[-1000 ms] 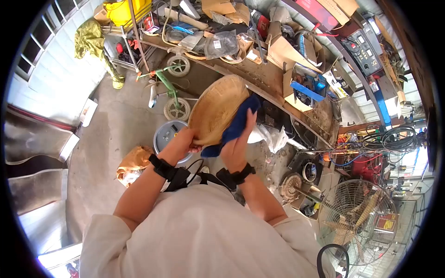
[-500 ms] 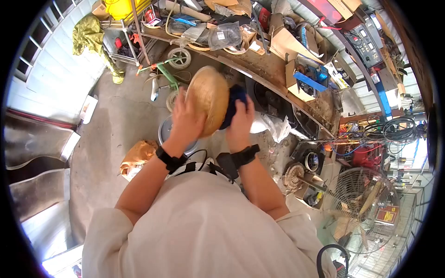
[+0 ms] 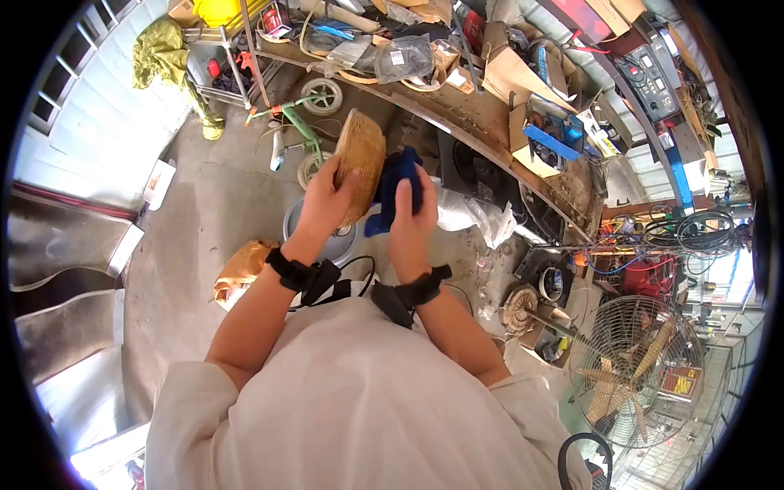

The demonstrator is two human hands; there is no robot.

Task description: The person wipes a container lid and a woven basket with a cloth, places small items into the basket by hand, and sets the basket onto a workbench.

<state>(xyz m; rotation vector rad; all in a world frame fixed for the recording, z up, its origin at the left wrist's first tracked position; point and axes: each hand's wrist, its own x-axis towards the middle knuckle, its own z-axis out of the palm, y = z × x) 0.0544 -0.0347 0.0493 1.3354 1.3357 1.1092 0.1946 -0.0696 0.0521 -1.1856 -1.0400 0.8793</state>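
Tan basket-like piece and blue cloth held up at twelve o'clock from the chest, handling apparently in progress.

The left hand [image 3: 331, 196] is clamped on the tan basket-like piece [image 3: 363, 151], tilted on edge, thumb on its face; the right hand [image 3: 415, 219] grips the blue cloth [image 3: 398, 175] at about four o'clock from it, close enough that contact cannot be told. Neither is set down, so the work seems unfinished; how much is done or left its surface does not show. A grey bucket [image 3: 343, 245] stands towards six o'clock, the cluttered counter [image 3: 482, 122] towards one.
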